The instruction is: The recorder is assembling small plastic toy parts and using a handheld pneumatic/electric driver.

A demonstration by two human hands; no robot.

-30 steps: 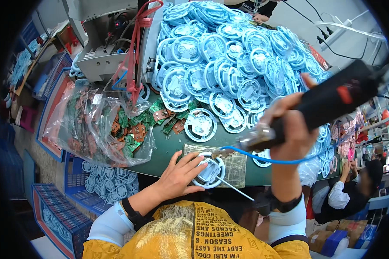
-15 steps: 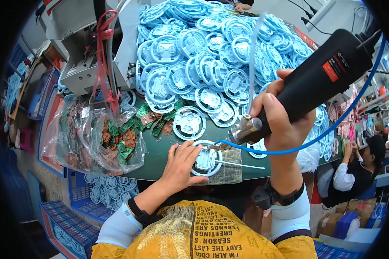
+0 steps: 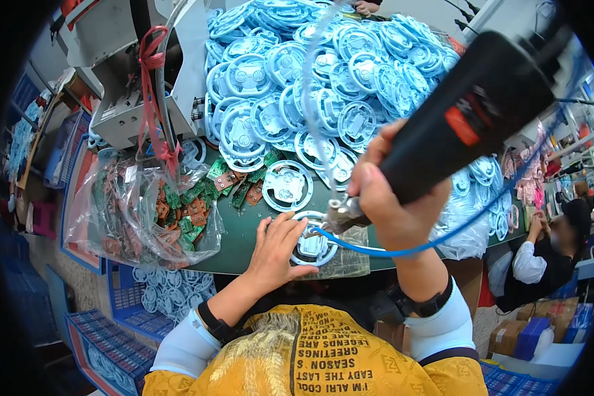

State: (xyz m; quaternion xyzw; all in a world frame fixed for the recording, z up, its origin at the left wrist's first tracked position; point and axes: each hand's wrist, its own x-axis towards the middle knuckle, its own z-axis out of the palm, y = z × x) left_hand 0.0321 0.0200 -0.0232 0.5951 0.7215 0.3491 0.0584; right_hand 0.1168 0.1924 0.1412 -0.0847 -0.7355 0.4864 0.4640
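Observation:
My left hand (image 3: 275, 253) lies at the left side of a light-blue plastic wheel-shaped shell (image 3: 314, 247), fingers along its upper rim and thumb at its lower edge, holding it on the green table. My right hand (image 3: 397, 210) is wrapped round a black power screwdriver (image 3: 465, 125), which slants down to the left. Its metal nose (image 3: 342, 215) is over the shell's upper right part; the very tip is hard to make out. A blue hose (image 3: 402, 253) loops from the nose, and a clear tube runs upward from it. A brownish taped pad (image 3: 355, 257) lies under the shell's right side.
A large heap of similar light-blue shells (image 3: 297, 72) covers the back of the table. To the left lie a clear plastic bag (image 3: 105, 218), green and brown circuit boards (image 3: 191, 211) and a grey machine (image 3: 129, 115). Another person (image 3: 561, 244) sits at far right. Blue crates (image 3: 135, 317) stand below left.
My right hand has brought the screwdriver left, its nose now farther over the shell. The screwdriver body is blurred by motion. My left hand stays almost in place on the shell.

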